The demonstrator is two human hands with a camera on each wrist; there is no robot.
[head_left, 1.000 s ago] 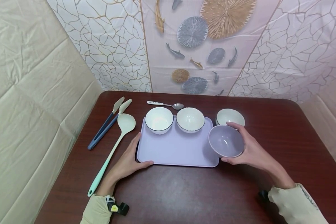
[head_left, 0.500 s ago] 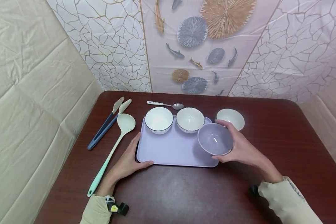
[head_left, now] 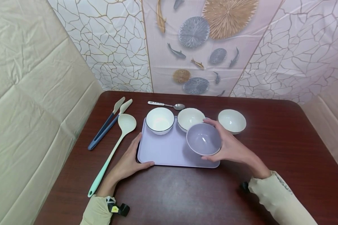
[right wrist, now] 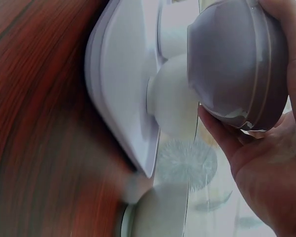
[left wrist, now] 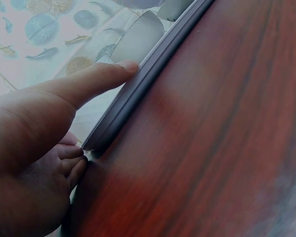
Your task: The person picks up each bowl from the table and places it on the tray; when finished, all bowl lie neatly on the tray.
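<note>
My right hand [head_left: 232, 147] grips a purple bowl [head_left: 204, 139] by its right side and holds it above the right part of the lilac tray [head_left: 163, 151]. In the right wrist view the bowl [right wrist: 232, 64] hangs clear of the tray [right wrist: 126, 59], thumb and fingers round it. Two white bowls, one dark-rimmed [head_left: 160, 120] and one with a wavy rim [head_left: 189, 118], stand at the tray's back. The left hand [head_left: 128, 162] holds the tray's front left corner; in the left wrist view its thumb lies on the tray rim [left wrist: 133, 89].
Another white bowl [head_left: 231, 121] stands on the table [head_left: 174, 193] right of the tray. A spoon [head_left: 178, 107] lies behind the tray. To the left lie a pale green ladle [head_left: 112, 153] and blue-handled tongs [head_left: 105, 129]. A patterned cloth [head_left: 195, 86] hangs behind.
The right hand has carried the purple bowl leftward, from the tray's right edge to over the tray, uncovering the white bowl at the right. The left hand and tray have stayed put.
</note>
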